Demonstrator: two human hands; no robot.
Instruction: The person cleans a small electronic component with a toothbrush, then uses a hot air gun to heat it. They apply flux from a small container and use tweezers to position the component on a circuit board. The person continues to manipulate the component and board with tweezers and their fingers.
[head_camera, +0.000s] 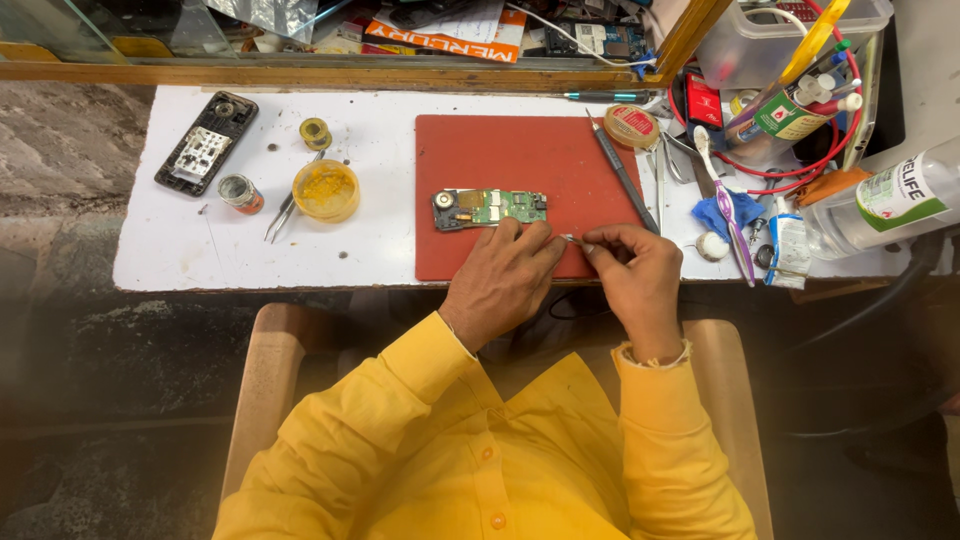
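Note:
A green phone circuit board (490, 208) lies on a red mat (520, 165) on the white bench. My left hand (503, 282) rests on the mat's near edge, its fingertips just below the board. My right hand (634, 275) is beside it, and both hands pinch a small metallic part (572, 239) between their fingertips. What the part is cannot be made out.
Left of the mat are an opened phone shell (206, 142), tweezers (284, 207), a yellow paste tub (326, 190), a small tin (240, 192) and a solder reel (316, 133). To the right lie a slim tool (622, 172), toothbrush (722, 200), red cable (745, 165) and bottles (880, 205).

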